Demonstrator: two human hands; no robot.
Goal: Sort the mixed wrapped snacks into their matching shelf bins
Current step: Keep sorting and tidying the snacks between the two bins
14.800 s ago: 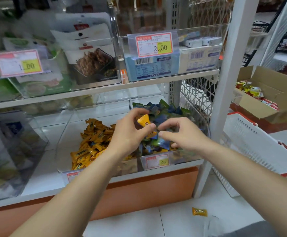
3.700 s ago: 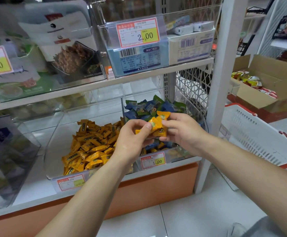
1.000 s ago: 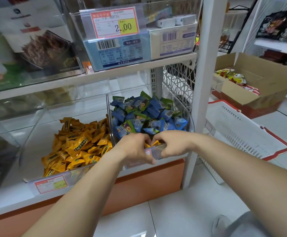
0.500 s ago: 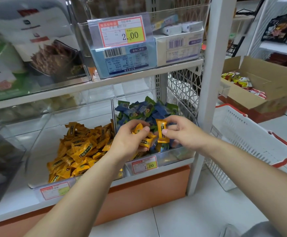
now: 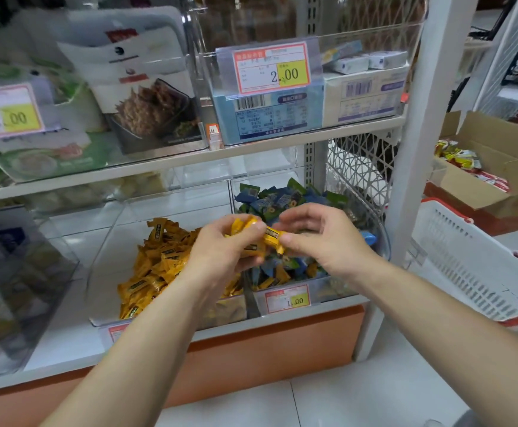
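Left hand (image 5: 220,252) clutching yellow snacks (image 5: 247,225), right hand (image 5: 321,238) pinching one, forearms angled inward

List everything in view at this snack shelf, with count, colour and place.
yellow wrapped snacks: a heap, yellow, left clear bin.
blue and green wrapped snacks: a heap, blue and green, right clear bin.
stray yellow snacks: a few, yellow, front of the right bin.
held yellow snacks: a few, yellow, between both hands.
clear bins: two, transparent, lower shelf.
price tags: at least four, white with yellow, bin fronts.
cartons: two, blue and white, upper shelf.
shopping basket: one, white with red rim, right of the shelf post.
cardboard box: one, brown, behind the basket.
left hand: one, grips several held snacks.
right hand: one, pinches one snack's end.
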